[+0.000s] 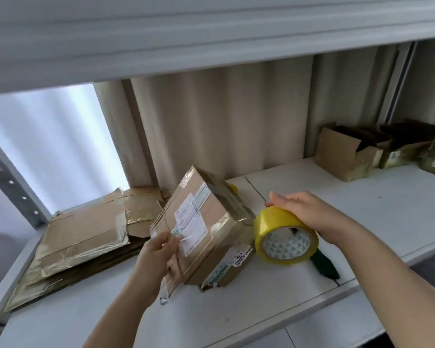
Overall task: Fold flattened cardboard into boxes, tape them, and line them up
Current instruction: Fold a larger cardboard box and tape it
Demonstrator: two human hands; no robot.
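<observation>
White shelf (312, 197) runs wide across the bay, curtain (224, 116) hanging behind it, and off to the left lies the stack of flats (86, 229), glossy with old tape, well apart from the row of boxes (347, 156) lined up at the far right. Centre stage, the box (201, 229) in hand: tilted up on its lower edge, label side facing us, its long axis running from near-left up to far-right. Left hand (153, 262) has it by the near-left corner, fingers curled round the edge with a strip of clear tape pinched there, hanging down loose. Right beside the box, just off its right face, the tape roll (285, 234), yellow, standing on its rim with the core facing us. Right hand (309, 214) sits over the top of it, fingers wrapped down the far side, thumb out toward the back. Something dark green (324, 264) pokes out under the roll; can't tell what. So the roll is on the right, the loose end on the left, and the box lies between them. I'd say the next pull has to run along that long axis, right hand carrying it.
</observation>
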